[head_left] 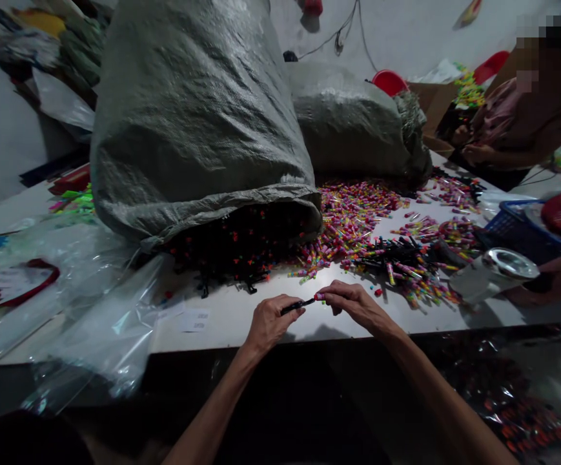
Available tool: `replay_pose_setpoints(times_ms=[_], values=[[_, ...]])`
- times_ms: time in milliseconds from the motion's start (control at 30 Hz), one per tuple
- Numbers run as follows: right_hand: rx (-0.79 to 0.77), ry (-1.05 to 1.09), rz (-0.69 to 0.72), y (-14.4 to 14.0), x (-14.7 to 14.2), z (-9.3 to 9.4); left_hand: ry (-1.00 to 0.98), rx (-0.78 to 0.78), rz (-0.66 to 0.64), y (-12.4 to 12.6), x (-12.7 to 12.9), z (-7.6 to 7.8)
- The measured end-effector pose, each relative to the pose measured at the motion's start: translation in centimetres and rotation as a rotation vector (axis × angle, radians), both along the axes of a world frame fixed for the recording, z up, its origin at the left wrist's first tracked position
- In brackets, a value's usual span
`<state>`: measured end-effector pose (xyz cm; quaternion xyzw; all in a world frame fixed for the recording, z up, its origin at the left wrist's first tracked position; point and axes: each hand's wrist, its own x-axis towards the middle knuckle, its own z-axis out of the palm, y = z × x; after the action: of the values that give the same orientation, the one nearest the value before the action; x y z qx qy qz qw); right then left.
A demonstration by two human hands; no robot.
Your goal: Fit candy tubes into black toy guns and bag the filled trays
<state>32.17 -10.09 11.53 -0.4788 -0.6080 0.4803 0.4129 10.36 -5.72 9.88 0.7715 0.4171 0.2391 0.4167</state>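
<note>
Slim black plastic stick (297,305) sits pinched in the fingers of the left hand (271,321), just above the near edge of the white table (232,316). Its tip meets a small pink cap piece (319,297) clamped between thumb and fingertips of the right hand (352,302). Both forearms reach up from below, and the hands are nearly touching, knuckles up. A small white paper label (193,319) lies left of the hands; its print is too small to read. Clear crumpled plastic bags (91,329) cover the left end of the table. Beyond the hands lie a heap of black sticks (396,255) and a spread of small multicoloured caps (352,213). A large grey woven sack (188,123) lies on its side, more black pieces spilling from its open mouth. At the right, another person's hand (558,278) rests by a silver-topped roll (496,271) and a blue plastic basket (517,229). A second grey sack (348,123) lies farther back.
</note>
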Motion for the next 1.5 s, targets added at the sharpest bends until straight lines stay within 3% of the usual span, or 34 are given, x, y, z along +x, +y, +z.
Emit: replay_pose_setpoints(times_ms=[133, 267, 400, 600, 733, 867, 1067, 1200, 1367, 1433, 1500], values=[[-0.019, -0.030, 0.052, -0.4, 0.2, 0.0, -0.058, -0.147, -0.062, -0.1, -0.3, 0.4], [-0.040, 0.008, 0.017, -0.8, -0.2, -0.4, -0.071, -0.359, -0.109, -0.1, -0.6, 1.0], [-0.037, 0.044, -0.012, -0.9, -0.4, -0.8, -0.081, -0.390, -0.111, -0.1, -0.7, 1.3], [-0.063, 0.030, 0.071, -1.5, -0.1, 0.0, -0.073, -0.541, -0.138, -0.1, -0.8, 0.7], [-0.030, -0.060, 0.101, -2.5, -0.3, 0.3, -0.080, -0.687, -0.224, 0.0, -1.1, 0.2], [0.026, -0.161, 0.106, -3.6, -0.5, -0.3, -0.050, -0.735, -0.322, 0.1, -1.4, -0.3], [-0.091, -0.209, 0.268, -4.5, 0.0, -0.4, -0.013, -0.793, -0.328, -0.9, -1.4, -1.0], [-0.048, -0.410, 0.291, -5.5, -0.2, -1.2, -0.013, -0.742, -0.290, -2.0, -0.4, -1.0], [0.142, -0.959, 0.021, -6.4, -2.3, -3.8, 0.008, -0.694, -0.358, -1.5, 1.3, -0.8], [0.177, -1.095, -0.014, -5.9, -2.0, -4.5, 0.003, -0.598, -0.344, -0.8, 1.5, -0.9], [0.153, -1.167, -0.048, -5.1, -0.2, -4.7, -0.020, -0.374, -0.263, 0.1, 1.0, -1.1]])
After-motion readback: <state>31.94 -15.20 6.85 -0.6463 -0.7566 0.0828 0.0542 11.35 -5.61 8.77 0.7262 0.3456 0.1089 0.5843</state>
